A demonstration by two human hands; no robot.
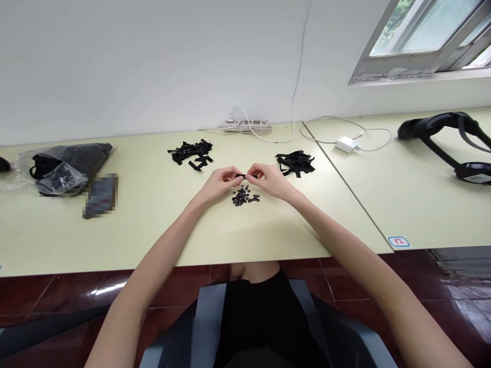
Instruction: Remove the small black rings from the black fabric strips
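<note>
Between my two hands, a short black strip [241,176] is stretched just above the table. My left hand [223,180] pinches its left end, and my right hand [265,178] pinches the right end. Fingertips of both hands nearly meet, and they hide much of the strip. Just below them lies a scattered group of small black rings [241,197]. Behind my left hand sits a pile of black strips [191,150]. Another pile of black strips [296,162] is beyond my right hand.
A clear plastic bag with black contents [69,166] and a blurred dark item [100,196] lie left. By the wall stands a power strip [247,125] with white cables. At right are a white charger [347,144], a black headset [441,145] and a number label [399,241].
</note>
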